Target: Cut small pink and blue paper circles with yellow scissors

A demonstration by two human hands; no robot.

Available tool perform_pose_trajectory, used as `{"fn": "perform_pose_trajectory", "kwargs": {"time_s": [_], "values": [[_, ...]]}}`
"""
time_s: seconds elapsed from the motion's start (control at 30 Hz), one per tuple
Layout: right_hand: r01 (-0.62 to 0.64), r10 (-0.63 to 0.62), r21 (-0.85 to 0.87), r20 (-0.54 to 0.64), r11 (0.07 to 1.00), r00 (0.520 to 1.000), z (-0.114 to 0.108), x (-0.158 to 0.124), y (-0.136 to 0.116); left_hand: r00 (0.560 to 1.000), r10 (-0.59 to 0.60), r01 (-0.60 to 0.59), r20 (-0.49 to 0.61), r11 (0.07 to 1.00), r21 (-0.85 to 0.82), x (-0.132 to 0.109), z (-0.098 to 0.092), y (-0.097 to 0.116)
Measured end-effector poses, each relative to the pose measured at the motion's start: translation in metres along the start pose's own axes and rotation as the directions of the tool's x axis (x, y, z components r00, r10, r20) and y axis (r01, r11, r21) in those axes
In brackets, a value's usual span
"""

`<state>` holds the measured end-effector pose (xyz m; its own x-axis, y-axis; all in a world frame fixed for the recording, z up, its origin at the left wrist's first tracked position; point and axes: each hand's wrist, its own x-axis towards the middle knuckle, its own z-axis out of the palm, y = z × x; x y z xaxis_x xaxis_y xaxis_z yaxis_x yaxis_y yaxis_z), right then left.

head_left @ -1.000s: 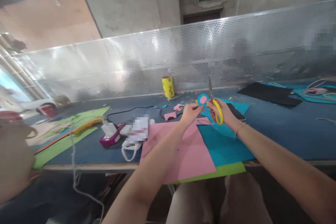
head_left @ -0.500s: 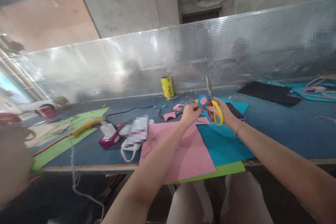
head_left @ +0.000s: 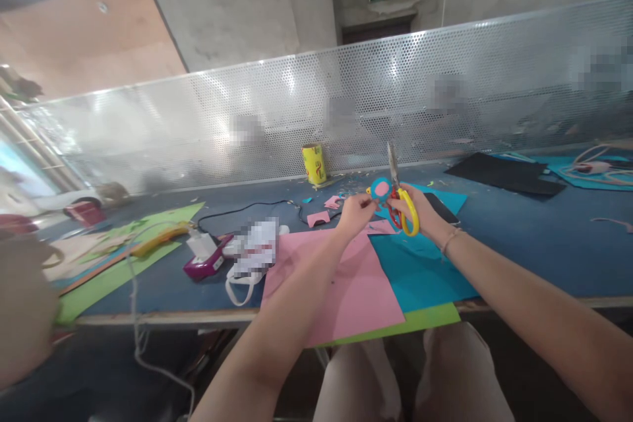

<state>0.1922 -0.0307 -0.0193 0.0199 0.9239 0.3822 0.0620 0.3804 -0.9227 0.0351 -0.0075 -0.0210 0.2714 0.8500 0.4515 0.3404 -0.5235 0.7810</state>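
My left hand pinches the edge of a small round cutout, blue with a pink centre and a yellow bit at its left. In my right hand are scissors with yellow and red handles, their blades pointing up and away. The right fingertips also reach the cutout's lower right edge. Below the hands lie a pink sheet, a blue sheet and a green sheet, overlapping at the table's front edge. Pink scraps rest just left of the hands.
A yellow can-like container stands near the perforated metal screen. To the left are a white item with a strap, a purple box and coloured sheets. A phone and black sheet lie right.
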Motion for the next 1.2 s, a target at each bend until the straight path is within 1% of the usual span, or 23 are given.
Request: {"fn": "perform_pose_trajectory", "kwargs": {"time_s": [0.1, 0.27, 0.37, 0.43, 0.63, 0.8, 0.97, 1.1, 1.2], "values": [[0.009, -0.01, 0.013, 0.004, 1.0, 1.0, 0.0, 0.001, 0.001, 1.0, 0.008, -0.008, -0.011, 1.0, -0.03, 0.002, -0.001, -0.002], [-0.038, 0.036, 0.092, 0.025, 0.995, 0.999, 0.001, 0.003, 0.008, 0.999, 0.012, -0.018, -0.052, 0.992, -0.121, 0.004, -0.006, -0.002], [-0.049, 0.046, 0.079, 0.038, 0.996, 0.998, 0.0, 0.004, 0.011, 0.998, -0.009, 0.0, -0.061, 0.988, -0.154, 0.005, -0.008, -0.002], [-0.041, 0.039, 0.06, 0.026, 0.997, 0.999, -0.002, 0.006, 0.013, 0.998, -0.023, 0.013, -0.059, 0.986, -0.164, 0.006, -0.008, -0.003], [0.081, -0.08, 0.045, -0.017, 0.996, 0.997, -0.004, 0.01, 0.018, 0.999, -0.026, 0.017, -0.047, 0.983, -0.184, 0.007, -0.008, -0.004], [0.147, -0.146, 0.007, -0.06, 0.989, 0.987, -0.002, 0.005, 0.008, 0.998, -0.045, 0.035, -0.052, 0.984, -0.175, 0.006, -0.009, -0.003], [0.189, -0.191, -0.047, -0.023, 0.981, 0.981, 0.0, 0.001, 0.0, 0.999, -0.032, 0.028, -0.024, 0.985, -0.173, 0.004, -0.008, -0.004], [0.256, -0.261, -0.087, -0.052, 0.963, 0.964, 0.002, 0.001, 0.007, 0.999, -0.035, 0.035, -0.001, 0.99, -0.136, 0.005, -0.006, -0.005], [0.265, -0.271, -0.101, -0.047, 0.959, 0.962, 0.002, 0.002, 0.013, 0.999, -0.045, 0.049, 0.028, 0.987, -0.151, 0.003, -0.004, -0.002]]}}
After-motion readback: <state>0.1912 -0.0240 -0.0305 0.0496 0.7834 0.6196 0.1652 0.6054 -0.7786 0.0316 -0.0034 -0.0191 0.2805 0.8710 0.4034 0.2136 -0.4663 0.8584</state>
